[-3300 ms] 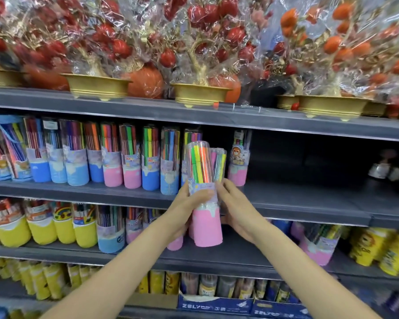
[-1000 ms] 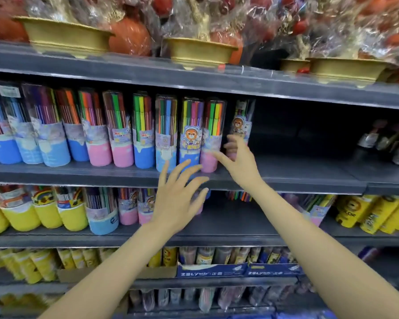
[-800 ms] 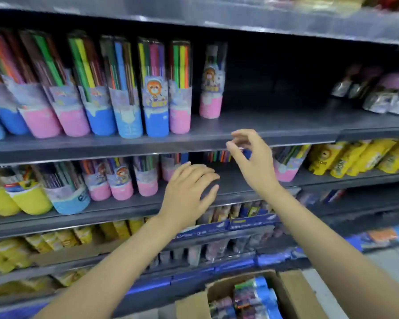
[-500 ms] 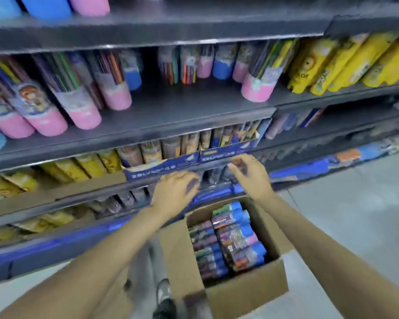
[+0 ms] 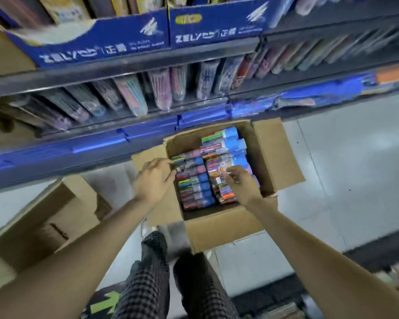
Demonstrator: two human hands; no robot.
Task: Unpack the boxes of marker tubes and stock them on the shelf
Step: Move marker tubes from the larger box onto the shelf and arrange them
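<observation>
- Lying on their sides in two stacks, the marker tubes [image 5: 195,180] fill an open cardboard box [image 5: 272,157] on the floor [image 5: 355,169] just near the foot of the shelf [image 5: 124,63].
- The left stack holds smaller tubes; the right stack [image 5: 226,148] is taller, its blue ends pointing right.
- The left hand [image 5: 153,180] sits at the left stack's far corner, fingertips curled against the ends of the top tubes; whether this grip has closed on one I cannot tell.
- The right hand [image 5: 241,183] rests on the near part of the right stack, its fingers bent down over the wrapped tubes; again I cannot tell if its grip has hold of one.
- The box flaps stand open, one to the left under the left wrist, one to the right.
- A second cardboard box [image 5: 44,222] sits on the floor to the near left.
- On the shelf, blue display cartons [image 5: 129,35] printed with white lettering sit far above, and clear pen packs [image 5: 134,95] lean in a row on the tier below them.
- The person's checked trousers [image 5: 152,272] show at the near edge.
</observation>
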